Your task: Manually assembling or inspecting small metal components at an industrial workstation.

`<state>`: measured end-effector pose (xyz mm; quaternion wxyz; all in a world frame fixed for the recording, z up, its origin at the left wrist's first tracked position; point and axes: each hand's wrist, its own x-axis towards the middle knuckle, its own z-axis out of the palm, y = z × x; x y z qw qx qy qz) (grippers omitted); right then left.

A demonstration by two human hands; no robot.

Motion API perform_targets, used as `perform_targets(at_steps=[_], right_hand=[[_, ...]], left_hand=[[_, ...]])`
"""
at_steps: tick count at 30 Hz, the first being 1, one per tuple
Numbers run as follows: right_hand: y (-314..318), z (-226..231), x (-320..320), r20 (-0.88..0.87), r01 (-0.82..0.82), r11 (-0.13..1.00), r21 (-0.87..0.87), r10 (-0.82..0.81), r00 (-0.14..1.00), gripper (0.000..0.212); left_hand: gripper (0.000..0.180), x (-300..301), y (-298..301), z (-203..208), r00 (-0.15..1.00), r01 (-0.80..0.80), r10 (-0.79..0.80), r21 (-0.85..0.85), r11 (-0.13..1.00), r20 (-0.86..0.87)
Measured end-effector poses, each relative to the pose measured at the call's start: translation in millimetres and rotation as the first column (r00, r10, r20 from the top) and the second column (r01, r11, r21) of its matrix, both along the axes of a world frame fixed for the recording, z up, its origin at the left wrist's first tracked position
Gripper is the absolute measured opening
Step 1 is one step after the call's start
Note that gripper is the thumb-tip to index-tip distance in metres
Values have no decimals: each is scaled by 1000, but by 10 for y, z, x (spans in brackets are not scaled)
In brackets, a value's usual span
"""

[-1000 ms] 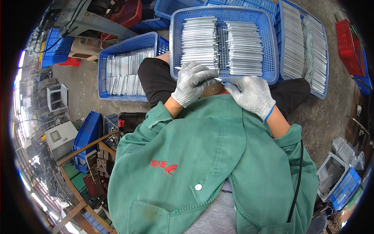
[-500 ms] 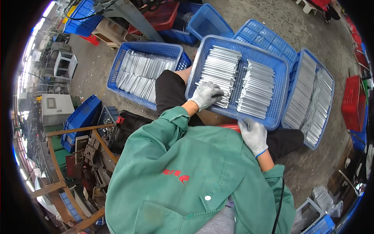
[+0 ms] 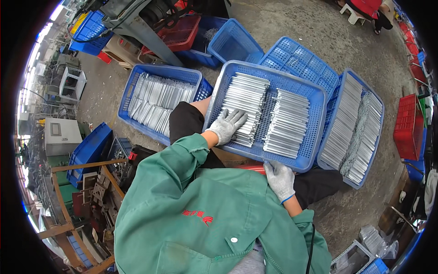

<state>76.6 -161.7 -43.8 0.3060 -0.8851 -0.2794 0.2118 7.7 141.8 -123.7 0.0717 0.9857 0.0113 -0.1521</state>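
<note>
**Metal strips in a blue basket on the lap**

Metal strips (image 3: 244, 108) lie in two neat stacks inside a blue basket (image 3: 315, 132) resting on the person's knees. The left hand (image 3: 226, 125), gloved in grey, lies flat with its fingers spread on the near end of the left stack. The right hand (image 3: 279, 179), also gloved, is at the basket's near rim, its fingers curled around the edge.

At the far left stands a grey box (image 3: 58, 134) with a small screen on its face. Next comes a second blue basket (image 3: 137, 73) on the floor, filled with more strips in loose rows. Behind it sits a red crate (image 3: 180, 34) and an unfilled blue basket (image 3: 232, 41). To the right of the lap basket another blue basket (image 3: 378, 118) holds long rows of strips. A red crate (image 3: 407, 125) stands at the far right.
</note>
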Motion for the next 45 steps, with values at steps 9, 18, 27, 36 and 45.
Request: perform_targets(at_steps=[9,18,27,36,45], right_hand=[[-53,-219,22,-36,17,997,-80,-20,999,31],[-31,-185,58,-110,37,995,-89,-47,993,29],[-63,-220,64,-128,57,998,-32,-61,990,30],[-76,-222,91,-171,59,997,-44,-65,983,29],[-117,-269,132,-192,46,999,-1,-45,980,29]], left_hand=[[92,498,353,-352,977,51,-70,98,994,202],[98,933,495,-29,999,-14,11,80,997,41],[100,1478,-253,-44,975,43,-5,-166,985,223],[92,1994,-875,-718,754,-566,647,-613,551,-115],[97,2208,-1142,-629,898,-385,405,-142,912,170]])
